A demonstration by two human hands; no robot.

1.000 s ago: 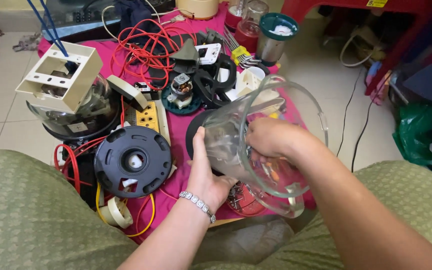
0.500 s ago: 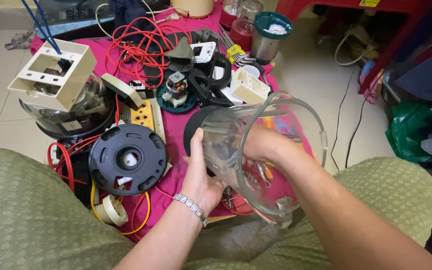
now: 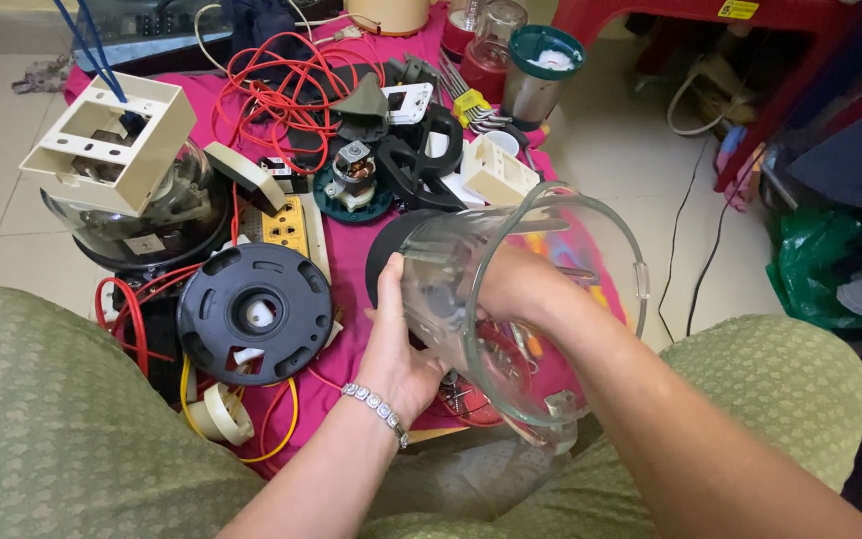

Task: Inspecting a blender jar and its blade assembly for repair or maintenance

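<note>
The left hand (image 3: 396,349) grips the clear plastic blender jar (image 3: 521,309) from outside, fingers wrapped; the right hand (image 3: 511,289) reaches inside it, fingers hidden.

Right hand (image 3: 511,289) inside jar (image 3: 551,329); round base (image 3: 254,312) lies left.

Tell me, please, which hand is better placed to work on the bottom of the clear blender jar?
The right hand, probably: it is already reaching inside the clear blender jar toward its bottom, while the left hand grips the base from outside, steadying it.
</note>
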